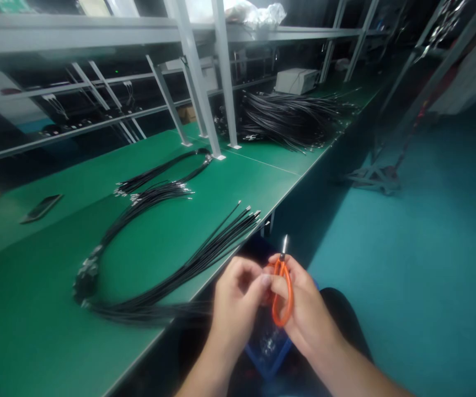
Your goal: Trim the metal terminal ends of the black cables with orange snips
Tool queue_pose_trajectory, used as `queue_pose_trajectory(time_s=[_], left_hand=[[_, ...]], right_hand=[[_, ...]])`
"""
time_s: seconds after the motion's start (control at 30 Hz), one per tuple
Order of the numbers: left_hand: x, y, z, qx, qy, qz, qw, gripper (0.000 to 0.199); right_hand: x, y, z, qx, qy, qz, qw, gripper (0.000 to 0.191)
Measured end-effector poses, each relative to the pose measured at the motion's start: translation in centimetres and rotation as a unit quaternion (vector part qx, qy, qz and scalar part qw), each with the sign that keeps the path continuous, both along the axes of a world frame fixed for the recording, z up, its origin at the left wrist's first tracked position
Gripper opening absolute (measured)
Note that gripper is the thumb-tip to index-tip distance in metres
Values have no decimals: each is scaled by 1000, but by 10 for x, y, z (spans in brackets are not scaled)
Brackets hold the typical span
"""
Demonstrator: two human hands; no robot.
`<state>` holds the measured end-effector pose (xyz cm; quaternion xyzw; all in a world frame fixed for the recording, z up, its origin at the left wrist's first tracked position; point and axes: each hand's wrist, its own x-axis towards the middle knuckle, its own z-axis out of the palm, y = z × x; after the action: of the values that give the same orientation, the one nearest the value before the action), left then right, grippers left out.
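The green-topped workbench (150,242) carries a bundle of thin black cables (146,298) curving round in a U, glossy and blurred at the bend, many ends tipped with silvery terminals; a few lower strands run over the front edge toward the left hand. Below both hands, a blue bin (268,366) holds small shiny bits. The right hand (306,298) is curled round orange-handled scissors, while the left hand (235,298) bends in to meet it, thumb and forefinger close together; I cannot tell what they pinch. The scissors (290,292) point their short silver blades away from the wearer
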<state>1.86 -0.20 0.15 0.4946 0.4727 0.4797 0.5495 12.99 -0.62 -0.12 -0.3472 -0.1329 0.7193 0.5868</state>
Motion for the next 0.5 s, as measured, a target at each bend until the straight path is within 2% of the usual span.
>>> queue_pose_trajectory(time_s=[0.17,0.37,0.5], left_hand=[[-3,5,2,-7,-116,-49,992,12],[-1,0,1,-21,-150,-1,988,12],[1,0,0,-30,-162,-13,986,9]], right_hand=[[2,0,0,18,0,19,1000,26],[1,1,0,17,6,5,1000,27],[1,1,0,19,-2,6,1000,26]])
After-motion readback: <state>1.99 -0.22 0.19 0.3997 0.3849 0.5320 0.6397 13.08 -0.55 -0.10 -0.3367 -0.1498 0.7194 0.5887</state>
